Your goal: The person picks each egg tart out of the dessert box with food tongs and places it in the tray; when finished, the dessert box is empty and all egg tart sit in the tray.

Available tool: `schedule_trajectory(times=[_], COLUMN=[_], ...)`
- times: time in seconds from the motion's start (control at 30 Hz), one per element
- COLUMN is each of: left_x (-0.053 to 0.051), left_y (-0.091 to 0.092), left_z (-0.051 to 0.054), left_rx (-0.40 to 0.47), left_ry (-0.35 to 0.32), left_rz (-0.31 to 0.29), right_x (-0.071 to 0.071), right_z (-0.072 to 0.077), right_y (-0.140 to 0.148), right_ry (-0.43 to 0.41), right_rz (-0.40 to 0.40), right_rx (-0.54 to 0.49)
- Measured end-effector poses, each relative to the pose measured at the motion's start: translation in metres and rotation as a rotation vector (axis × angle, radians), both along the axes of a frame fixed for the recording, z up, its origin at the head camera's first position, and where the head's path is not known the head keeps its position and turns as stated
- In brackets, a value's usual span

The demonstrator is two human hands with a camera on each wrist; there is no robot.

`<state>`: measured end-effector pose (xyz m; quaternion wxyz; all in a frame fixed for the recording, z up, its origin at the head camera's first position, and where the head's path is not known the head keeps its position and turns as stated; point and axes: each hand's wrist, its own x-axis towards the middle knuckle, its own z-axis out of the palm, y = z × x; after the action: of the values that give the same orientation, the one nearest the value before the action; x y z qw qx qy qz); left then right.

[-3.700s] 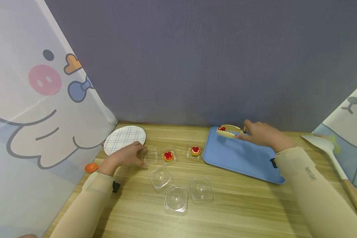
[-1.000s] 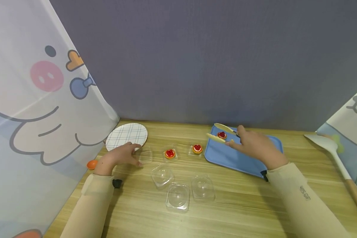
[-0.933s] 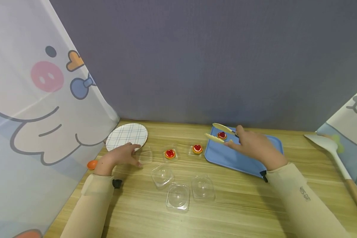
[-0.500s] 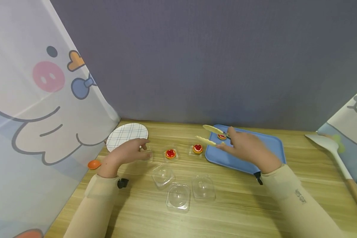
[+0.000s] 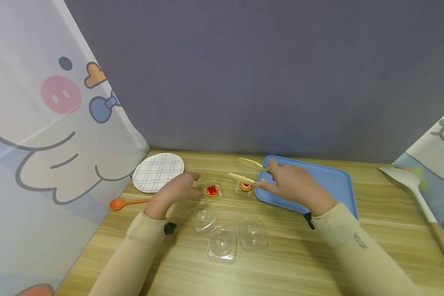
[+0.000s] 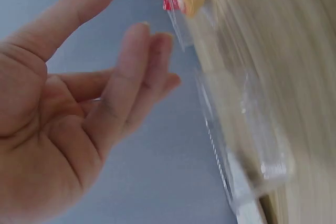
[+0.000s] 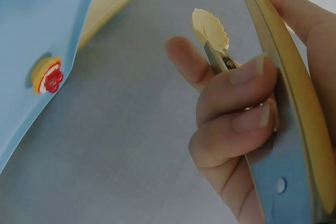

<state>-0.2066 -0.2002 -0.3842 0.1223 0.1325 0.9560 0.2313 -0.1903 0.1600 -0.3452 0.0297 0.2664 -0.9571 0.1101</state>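
My left hand (image 5: 177, 190) hovers with spread fingers just left of a red-topped tart (image 5: 212, 190) in a clear container. Nothing lies between its fingers in the left wrist view, where an empty clear container (image 6: 247, 129) stands close by. My right hand (image 5: 296, 185) grips tongs (image 5: 241, 178) with cream tips, spread apart. The tips hang above and beside a second tart (image 5: 246, 187), partly covering it. A third tart (image 7: 51, 78) sits near the tray's edge in the right wrist view; in the head view it is hidden.
A blue tray (image 5: 329, 181) lies at the right, a checked plate (image 5: 158, 172) at the back left. An orange spoon (image 5: 117, 204) is in front of the plate. Several clear lids (image 5: 222, 244) lie mid-table. A large white ladle (image 5: 405, 179) with a wooden handle is at the far right.
My left hand has moved right from beside the plate to the first tart, uncovering the spoon's handle. My right hand has carried the spread tongs left, off the tray, over the second tart.
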Motion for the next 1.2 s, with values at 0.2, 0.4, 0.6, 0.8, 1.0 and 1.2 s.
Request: schedule_trajectory(times=[0.2, 0.4, 0.6, 0.8, 1.0, 1.2], left_x=[-0.002, -0.004, -0.006, -0.008, -0.013, -0.016], left_y=[0.009, 0.017, 0.022, 0.025, 0.022, 0.019], left_z=[-0.008, -0.012, -0.014, -0.017, -0.019, -0.019], left_rx=[-0.042, -0.115, -0.153, -0.121, -0.053, -0.039], left_ry=[-0.058, -0.032, -0.030, -0.042, -0.083, -0.094], left_rz=[0.011, -0.015, 0.006, 0.019, 0.010, -0.033], right_x=[0.002, 0.003, 0.002, 0.002, 0.000, -0.004], right_z=[-0.002, -0.005, -0.010, -0.013, -0.019, -0.025], right_y=[-0.011, -0.022, -0.032, -0.041, -0.050, -0.058], right_ry=[-0.018, -0.050, -0.025, -0.033, -0.058, -0.103], right_rz=[-0.004, -0.008, 0.026, 0.038, 0.049, 0.067], right_rx=[0.000, 0.020, 0.022, 0.017, 0.039, 0.042])
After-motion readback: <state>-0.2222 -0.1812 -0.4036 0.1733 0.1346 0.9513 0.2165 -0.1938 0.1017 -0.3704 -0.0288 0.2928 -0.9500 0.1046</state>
